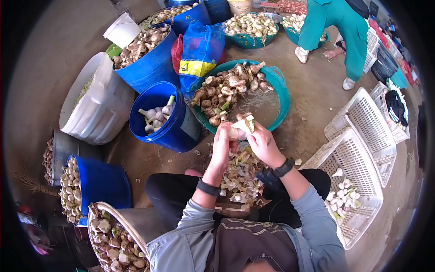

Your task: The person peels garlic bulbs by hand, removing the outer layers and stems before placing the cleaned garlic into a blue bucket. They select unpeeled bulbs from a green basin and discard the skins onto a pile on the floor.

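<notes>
My left hand (220, 146) is closed around a pale garlic bulb (234, 133), in front of my body and above the near rim of a green tub (283, 97). Fingers of my right hand (264, 144) pinch the same garlic at its loose, yellowish-white outer skin (245, 124). My fingers cover part of the bulb. Soil-stained garlic bulbs (226, 88) with short stems are heaped in the tub, beside some murky water. Below my hands, a pile of stripped garlic skins (242, 174) lies between my legs.
Cleaned garlic lies in a blue bucket (145, 97) at left and a white plastic crate (362, 174) at right. More garlic fills blue barrels (156, 68) and a basin (247, 41) behind. A person in green trousers (351, 31) bends over at the back right.
</notes>
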Tool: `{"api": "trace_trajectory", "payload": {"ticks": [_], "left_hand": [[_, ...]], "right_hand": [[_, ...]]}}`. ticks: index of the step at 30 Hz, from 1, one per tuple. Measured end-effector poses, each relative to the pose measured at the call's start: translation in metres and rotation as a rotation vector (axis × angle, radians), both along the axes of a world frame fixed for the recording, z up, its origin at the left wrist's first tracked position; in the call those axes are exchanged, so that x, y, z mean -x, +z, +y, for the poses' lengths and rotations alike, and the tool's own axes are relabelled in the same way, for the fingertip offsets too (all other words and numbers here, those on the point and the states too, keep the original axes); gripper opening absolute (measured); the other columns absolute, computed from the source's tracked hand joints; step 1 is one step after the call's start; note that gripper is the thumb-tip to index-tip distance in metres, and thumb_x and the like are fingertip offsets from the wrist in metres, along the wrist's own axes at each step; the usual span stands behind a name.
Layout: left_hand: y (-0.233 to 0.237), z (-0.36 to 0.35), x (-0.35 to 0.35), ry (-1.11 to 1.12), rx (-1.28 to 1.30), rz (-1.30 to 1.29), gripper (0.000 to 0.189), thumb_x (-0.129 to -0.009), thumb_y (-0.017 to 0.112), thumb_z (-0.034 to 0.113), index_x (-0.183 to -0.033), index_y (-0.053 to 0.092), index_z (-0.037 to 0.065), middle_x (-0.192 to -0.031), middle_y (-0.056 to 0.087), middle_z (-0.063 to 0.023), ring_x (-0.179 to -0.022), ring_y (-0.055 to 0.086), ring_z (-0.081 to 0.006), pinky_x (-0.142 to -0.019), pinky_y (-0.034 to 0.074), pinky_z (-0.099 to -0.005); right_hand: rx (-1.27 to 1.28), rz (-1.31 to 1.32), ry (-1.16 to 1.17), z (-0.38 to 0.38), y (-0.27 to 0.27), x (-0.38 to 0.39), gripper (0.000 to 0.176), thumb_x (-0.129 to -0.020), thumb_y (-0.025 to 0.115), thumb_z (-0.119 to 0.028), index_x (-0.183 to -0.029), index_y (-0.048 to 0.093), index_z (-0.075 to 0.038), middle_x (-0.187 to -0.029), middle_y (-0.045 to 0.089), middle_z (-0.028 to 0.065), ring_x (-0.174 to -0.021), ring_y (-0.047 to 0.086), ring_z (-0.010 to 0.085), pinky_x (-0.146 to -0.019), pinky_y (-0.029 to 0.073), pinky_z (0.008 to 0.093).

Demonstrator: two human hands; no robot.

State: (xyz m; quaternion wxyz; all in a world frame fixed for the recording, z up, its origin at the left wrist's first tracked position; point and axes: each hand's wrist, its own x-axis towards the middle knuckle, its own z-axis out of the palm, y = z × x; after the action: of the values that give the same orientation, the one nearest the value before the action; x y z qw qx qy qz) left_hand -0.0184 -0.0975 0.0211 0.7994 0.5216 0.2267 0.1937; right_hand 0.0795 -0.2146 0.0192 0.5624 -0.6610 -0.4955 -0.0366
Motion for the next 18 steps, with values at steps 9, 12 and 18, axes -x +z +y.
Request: {"api": "trace_trajectory", "payload": {"ticks": [9,12,18], "left_hand": [[0.006,-0.001,0.019,-0.054,-0.856,0.075,0.049,-0.081,0.061,0.028,-0.119,0.041,0.005,-0.081,0.057,-0.0032,-0.065,0.054,-0.0100,-0.057,0.045,-0.0226],[0.018,0.001,0.022,-0.254,-0.090,-0.152,0.044,-0.082,0.052,0.032,-0.115,0.048,0.004,-0.096,0.059,-0.0076,-0.071,0.058,-0.0144,-0.058,0.047,-0.0253],[0.004,0.007,0.013,-0.160,-0.407,0.193,0.062,-0.093,0.039,0.049,-0.133,0.029,0.003,-0.076,0.058,-0.0065,-0.064,0.056,-0.0117,-0.054,0.046,-0.0235]], "right_hand": [[0.299,0.633,0.264,-0.009,0.000,0.000,0.021,-0.093,0.051,-0.016,-0.107,0.060,-0.003,-0.074,0.058,-0.0002,-0.057,0.051,0.0064,-0.053,0.044,0.0227],[0.082,1.157,0.502,-0.010,0.009,0.010,0.024,-0.094,0.048,-0.017,-0.113,0.057,-0.004,-0.070,0.055,-0.0011,-0.057,0.051,0.0069,-0.052,0.042,0.0219],[-0.219,1.083,0.330,0.003,-0.014,0.006,0.023,-0.095,0.048,-0.021,-0.103,0.058,-0.002,-0.082,0.058,0.0003,-0.076,0.053,0.0075,-0.070,0.041,0.0231]]}}
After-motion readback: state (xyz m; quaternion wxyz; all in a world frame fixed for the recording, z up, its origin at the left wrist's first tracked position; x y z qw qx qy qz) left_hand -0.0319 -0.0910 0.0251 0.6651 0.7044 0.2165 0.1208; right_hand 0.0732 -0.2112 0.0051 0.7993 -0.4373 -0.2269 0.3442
